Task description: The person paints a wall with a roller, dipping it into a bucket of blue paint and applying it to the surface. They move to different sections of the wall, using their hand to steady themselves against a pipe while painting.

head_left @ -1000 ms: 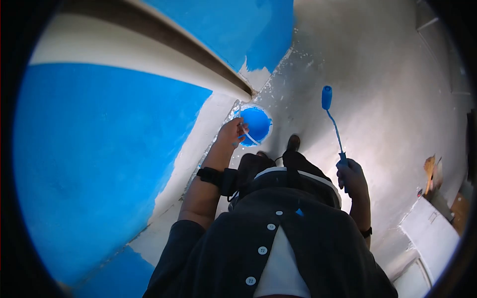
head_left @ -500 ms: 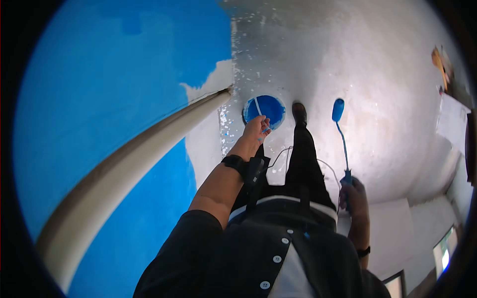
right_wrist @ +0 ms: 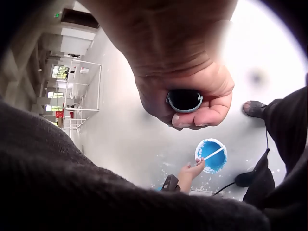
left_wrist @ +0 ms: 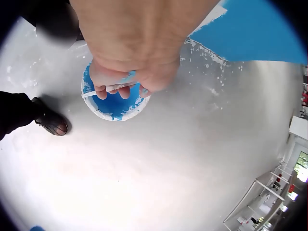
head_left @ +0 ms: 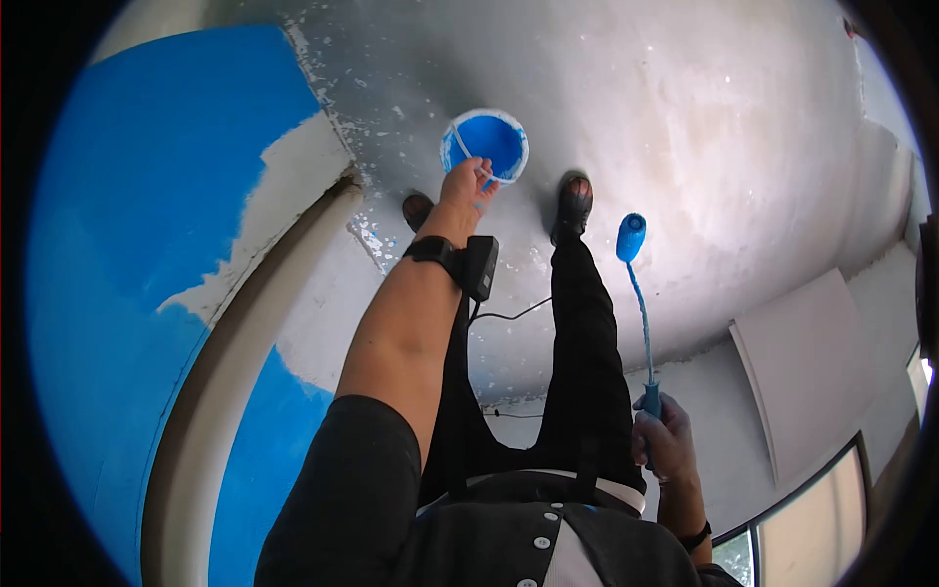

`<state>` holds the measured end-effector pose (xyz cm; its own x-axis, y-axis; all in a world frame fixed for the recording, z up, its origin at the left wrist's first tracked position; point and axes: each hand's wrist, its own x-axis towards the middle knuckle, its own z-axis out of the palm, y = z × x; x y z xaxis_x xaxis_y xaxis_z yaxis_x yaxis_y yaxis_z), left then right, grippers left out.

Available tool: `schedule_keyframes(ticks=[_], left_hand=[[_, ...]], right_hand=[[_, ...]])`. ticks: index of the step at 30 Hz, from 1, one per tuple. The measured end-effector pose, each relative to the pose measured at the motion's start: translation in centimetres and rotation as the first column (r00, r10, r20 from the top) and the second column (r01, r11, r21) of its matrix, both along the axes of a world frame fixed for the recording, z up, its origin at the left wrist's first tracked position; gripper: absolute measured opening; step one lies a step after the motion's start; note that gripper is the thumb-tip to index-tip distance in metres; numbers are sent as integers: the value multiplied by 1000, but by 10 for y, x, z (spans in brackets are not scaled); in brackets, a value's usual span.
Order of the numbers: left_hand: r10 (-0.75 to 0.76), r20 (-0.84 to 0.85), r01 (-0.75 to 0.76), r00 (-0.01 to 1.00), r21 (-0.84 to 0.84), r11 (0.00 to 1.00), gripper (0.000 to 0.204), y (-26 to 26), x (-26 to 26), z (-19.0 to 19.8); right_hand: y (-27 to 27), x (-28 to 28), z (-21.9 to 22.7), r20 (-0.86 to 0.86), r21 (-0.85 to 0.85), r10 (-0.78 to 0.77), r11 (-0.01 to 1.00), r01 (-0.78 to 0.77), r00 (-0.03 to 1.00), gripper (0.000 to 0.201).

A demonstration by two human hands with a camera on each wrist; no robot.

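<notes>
at upper centre of the head view, the left hand [head_left: 465, 194] has fingers curled round the handle [head_left: 463, 143] of the paint bucket [head_left: 526, 147], probably for carrying; at lower right, the right hand [head_left: 667, 440] grips the roller [head_left: 632, 238] upright, perhaps so wet paint stays away from clothes.

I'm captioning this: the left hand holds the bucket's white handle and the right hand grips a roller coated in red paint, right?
The roller is coated blue, not red, in the head view. The left hand holds the white handle of the bucket, and the right hand grips the roller.

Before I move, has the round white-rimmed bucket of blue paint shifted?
Yes, the bucket has moved away from the foot of the pale round pipe.
</notes>
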<state>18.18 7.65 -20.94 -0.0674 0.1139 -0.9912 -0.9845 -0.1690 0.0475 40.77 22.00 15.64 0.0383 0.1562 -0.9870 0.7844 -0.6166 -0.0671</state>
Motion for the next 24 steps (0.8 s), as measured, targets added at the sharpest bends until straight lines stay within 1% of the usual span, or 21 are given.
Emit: schedule_keyframes(ticks=[2,3,4,6,7,9,10,12,13,15,16,18,19,21,22,24], left_hand=[[-41,-60,43,997,38,998,19,1,1,-11],[-71,-60,71,996,-8,997,19,4,-1,-13],[-78,-63,77,995,-12,997,19,5,-4,-14],[-177,-64,172,982,-72,982,18,3,-8,-18],[-181,-57,177,982,-79,981,18,1,-5,-23],[-75,-80,75,994,-5,997,16,-3,-4,-33],[-75,-89,75,993,-9,997,16,-3,-4,-38],[61,-32,-62,998,-48,997,17,4,-2,-37],[64,-24,-65,998,-53,996,17,4,-1,-36],[271,-8,-271,963,26,962,19,4,-2,-34],[279,-9,-279,960,26,960,19,2,-1,-35],[468,33,-469,883,91,879,20,1,-1,-39],[476,32,-476,879,94,874,20,1,0,-41],[617,74,-621,784,80,780,20,-3,8,-47],[623,77,-627,779,77,775,20,-5,15,-50],[646,175,-651,743,-39,758,24,-12,30,-59]], right_hand=[[1,6,-9,18,17,-26,1000,25,1000,12],[3,7,-14,13,39,-33,999,33,999,12],[6,10,-19,10,34,-39,999,39,999,12],[11,17,-28,5,25,-60,998,60,998,11],[12,17,-29,12,16,-64,998,64,998,11],[16,14,-33,30,20,-56,998,55,998,10],[18,13,-36,21,16,-56,998,55,998,10],[24,13,-37,17,-27,-4,1000,4,1000,10],[24,13,-37,25,-31,0,1000,1,1000,10],[25,8,-36,-17,-34,24,999,-25,1000,11],[25,6,-34,-18,-35,32,999,-33,999,11],[27,0,-33,14,-54,74,996,-73,997,11],[28,-3,-33,10,-52,83,995,-83,996,11],[29,-7,-32,16,-59,112,992,-111,994,12],[30,-7,-31,20,-59,119,991,-118,993,12],[26,-6,-32,-8,-34,189,981,-189,982,12]])
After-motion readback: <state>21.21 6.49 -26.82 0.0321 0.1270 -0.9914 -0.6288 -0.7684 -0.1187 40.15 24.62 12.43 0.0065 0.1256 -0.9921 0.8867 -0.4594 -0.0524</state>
